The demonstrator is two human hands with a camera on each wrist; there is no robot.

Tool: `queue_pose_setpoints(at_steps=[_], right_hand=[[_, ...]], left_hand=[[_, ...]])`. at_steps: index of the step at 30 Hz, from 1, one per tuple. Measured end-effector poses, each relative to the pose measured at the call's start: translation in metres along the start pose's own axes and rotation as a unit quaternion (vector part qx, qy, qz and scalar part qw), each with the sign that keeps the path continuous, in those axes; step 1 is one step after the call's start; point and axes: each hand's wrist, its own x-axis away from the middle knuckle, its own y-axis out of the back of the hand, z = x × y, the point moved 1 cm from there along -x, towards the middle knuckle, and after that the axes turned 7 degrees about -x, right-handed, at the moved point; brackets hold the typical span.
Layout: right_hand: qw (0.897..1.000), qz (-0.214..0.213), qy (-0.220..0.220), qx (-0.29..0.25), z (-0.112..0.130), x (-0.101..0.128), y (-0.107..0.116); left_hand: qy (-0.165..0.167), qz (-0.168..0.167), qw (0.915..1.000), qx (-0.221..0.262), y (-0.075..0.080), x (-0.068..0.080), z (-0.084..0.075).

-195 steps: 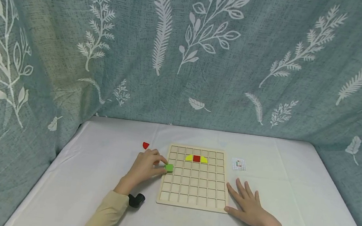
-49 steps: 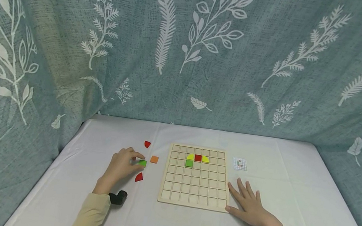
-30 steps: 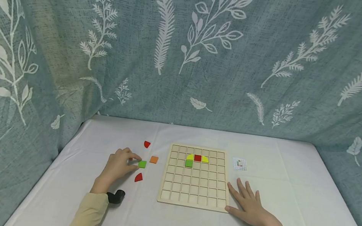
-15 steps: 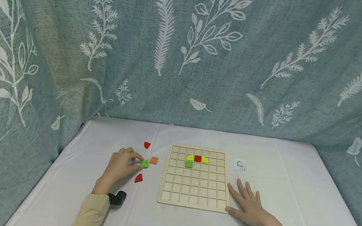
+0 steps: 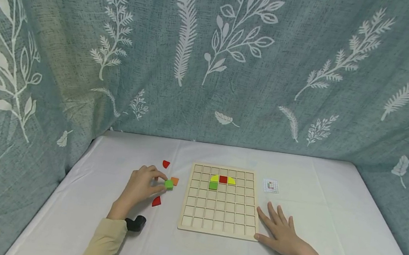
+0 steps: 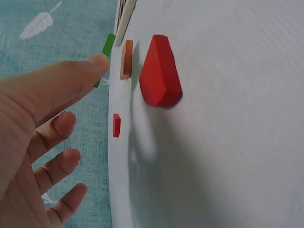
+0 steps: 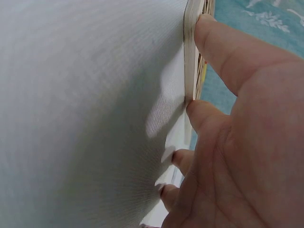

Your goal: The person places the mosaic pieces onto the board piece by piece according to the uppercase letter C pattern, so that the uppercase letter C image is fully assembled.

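Observation:
My left hand [image 5: 143, 185] pinches a green square tile [image 5: 169, 185] between thumb and forefinger; in the left wrist view that tile [image 6: 110, 43] is up off the cloth. It overlaps an orange square tile [image 5: 175, 181] in the head view. My right hand [image 5: 280, 233] lies with fingers spread, thumb and forefinger touching the right edge of a wooden grid board [image 5: 219, 214]. On the board, a red square tile [image 5: 223, 179] sits between two yellow quarter-round tiles [image 5: 232, 181]. Another green square tile [image 5: 213, 186] fills the cell below the left yellow one.
One red quarter-round tile [image 5: 165, 164] lies on the white cloth beyond my left hand, another red quarter-round tile [image 5: 156, 201] nearer me. A small printed pattern card [image 5: 271, 186] lies right of the board. A patterned curtain [image 5: 211, 80] hangs behind the table.
Since the oldest frame, a green tile has come to lie in the board. My left hand went back left, took hold of a second green tile, and now lifts it slightly rightward. The right hand stays.

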Motion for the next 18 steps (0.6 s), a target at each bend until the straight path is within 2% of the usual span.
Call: queue_pose_setpoints(at_steps=[5,18], right_hand=[[1.0,0.0,0.002,-0.001,0.001,0.001,0.0],[1.0,0.003,-0.005,-0.006,0.003,0.001,0.0]], left_hand=[[0.003,0.006,0.9999,0.012,-0.001,-0.002,-0.005],[-0.015,0.014,0.999,0.039,-0.008,-0.006,-0.02]])
